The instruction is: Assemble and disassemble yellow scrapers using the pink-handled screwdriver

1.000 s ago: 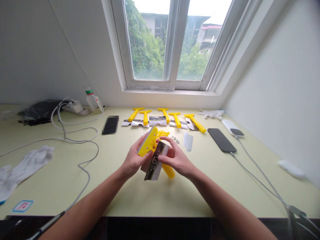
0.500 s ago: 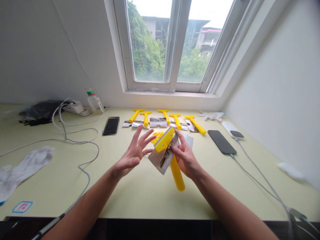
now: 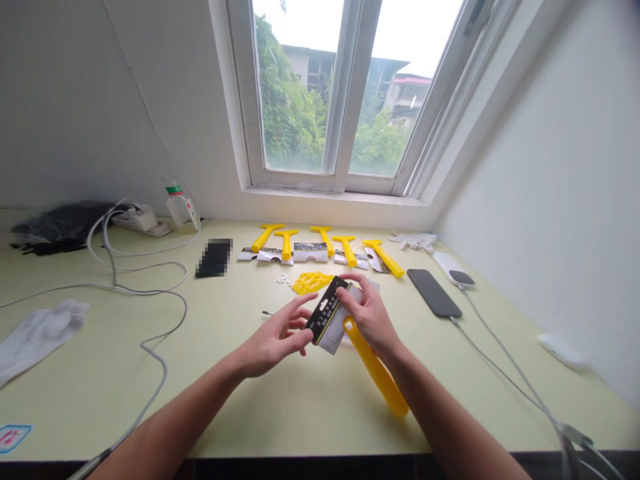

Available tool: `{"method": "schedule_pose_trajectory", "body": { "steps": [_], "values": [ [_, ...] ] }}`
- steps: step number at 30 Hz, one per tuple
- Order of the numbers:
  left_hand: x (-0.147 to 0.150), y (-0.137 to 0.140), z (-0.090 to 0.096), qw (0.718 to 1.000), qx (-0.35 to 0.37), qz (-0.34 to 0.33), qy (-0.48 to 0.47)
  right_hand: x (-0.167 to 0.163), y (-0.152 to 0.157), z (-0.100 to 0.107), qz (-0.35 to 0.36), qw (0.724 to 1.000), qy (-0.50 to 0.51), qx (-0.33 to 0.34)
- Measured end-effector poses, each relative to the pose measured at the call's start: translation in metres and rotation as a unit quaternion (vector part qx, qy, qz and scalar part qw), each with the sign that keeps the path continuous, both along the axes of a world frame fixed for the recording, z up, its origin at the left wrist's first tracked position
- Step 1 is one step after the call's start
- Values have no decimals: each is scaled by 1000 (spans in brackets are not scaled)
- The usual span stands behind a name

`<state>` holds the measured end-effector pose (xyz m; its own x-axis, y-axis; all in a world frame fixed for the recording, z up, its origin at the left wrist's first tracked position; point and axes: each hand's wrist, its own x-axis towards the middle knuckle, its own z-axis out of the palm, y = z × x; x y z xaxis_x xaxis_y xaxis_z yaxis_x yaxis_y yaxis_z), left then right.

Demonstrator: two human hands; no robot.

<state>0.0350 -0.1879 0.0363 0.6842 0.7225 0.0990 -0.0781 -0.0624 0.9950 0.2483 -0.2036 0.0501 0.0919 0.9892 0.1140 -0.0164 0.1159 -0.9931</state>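
Note:
A scraper with a long yellow handle [image 3: 380, 373] is in my right hand [image 3: 373, 313]. The hand is closed, thumb on top, around the scraper's head end and a black-and-white printed cardboard sleeve [image 3: 327, 313]; most of the head is hidden behind the sleeve and fingers. At the sleeve's lower left corner is my left hand [image 3: 275, 337], its thumb on the edge and its other fingers curled partly behind. Beyond the hands lie a heap of yellow plastic parts [image 3: 311, 283] and several tiny pale pieces [image 3: 283, 280]. A thin dark-tipped tool [image 3: 269, 313] pokes out beyond my left fingers.
Several yellow scrapers [image 3: 286, 245] with card sleeves [image 3: 311, 252] lie in a row toward the window. To the right are a phone [image 3: 434, 293], a white device [image 3: 454, 270] and cables. Leftward lie a pixelated black object [image 3: 215, 258], a bottle [image 3: 183, 210], looping cable and a white glove [image 3: 43, 340].
My left hand, spread and apart before, now touches the sleeve's corner. My right hand has turned the scraper, so the handle points lower right and the sleeve's printed face shows.

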Motion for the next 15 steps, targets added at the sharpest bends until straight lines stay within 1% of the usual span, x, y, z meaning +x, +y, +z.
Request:
{"method": "schedule_pose_trajectory", "body": {
  "steps": [2,5,9,12,13,15],
  "values": [
    [5,-1,-1,1000,-9,12,25,-5,0,-5,25,999,-38,-4],
    [8,4,-2,998,-7,41,52,-8,-3,-9,82,993,-89,5],
    [5,13,-2,991,-13,120,51,-1,-9,-5,122,980,-158,0],
    [2,17,-2,982,-16,188,25,1,-14,-3,121,956,-268,-5],
    [2,17,-2,978,-19,208,16,0,-15,-4,118,944,-309,7],
    [2,15,-1,972,-31,234,2,-2,-18,-5,118,919,-373,51]
  ]
}}
